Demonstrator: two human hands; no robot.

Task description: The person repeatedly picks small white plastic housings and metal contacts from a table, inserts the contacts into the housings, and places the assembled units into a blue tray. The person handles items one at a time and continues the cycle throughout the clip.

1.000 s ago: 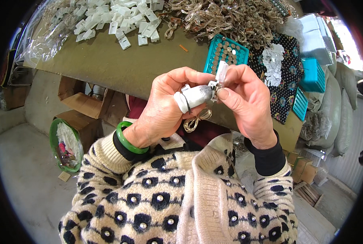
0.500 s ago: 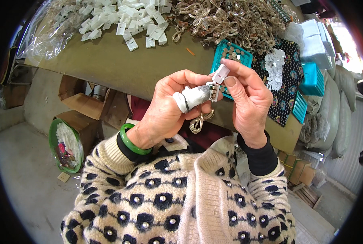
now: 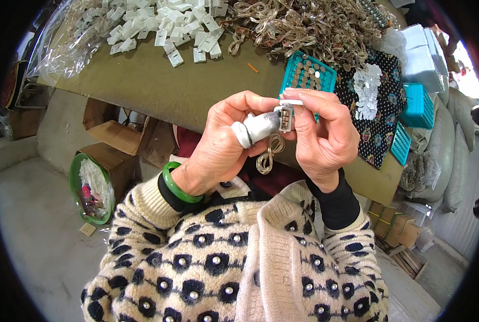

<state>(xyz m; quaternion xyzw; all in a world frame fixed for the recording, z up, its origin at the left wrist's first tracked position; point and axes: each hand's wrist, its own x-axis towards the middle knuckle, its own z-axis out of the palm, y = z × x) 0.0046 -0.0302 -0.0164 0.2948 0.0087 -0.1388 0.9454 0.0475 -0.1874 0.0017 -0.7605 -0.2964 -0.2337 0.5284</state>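
Between thumb and fingers, my left hand (image 3: 216,137) grips a small white battery case (image 3: 286,119) with several button cells showing in its open side. A grey-white finger sleeve (image 3: 258,129) with a dark band covers the left thumb. From below the case hangs a coil of thin clear wire (image 3: 270,155). My right hand (image 3: 328,129) pinches a white cover (image 3: 291,102), seen edge-on at the top end of the case. Whether the cover touches the case cannot be told. Just behind the hands lies a teal tray (image 3: 325,80) holding several button cells.
White plastic cases (image 3: 183,27) are heaped at the table's far left, beside a pile of coiled wires (image 3: 304,27). White pieces (image 3: 367,91) lie on a dark patterned cloth (image 3: 376,142) at right, near teal baskets (image 3: 419,107). A green basin (image 3: 73,182) stands on the floor.
The cover has turned from showing its flat face to edge-on, and dropped slightly against the top of the case. My right fingers have closed in around it; the left hand keeps its hold.
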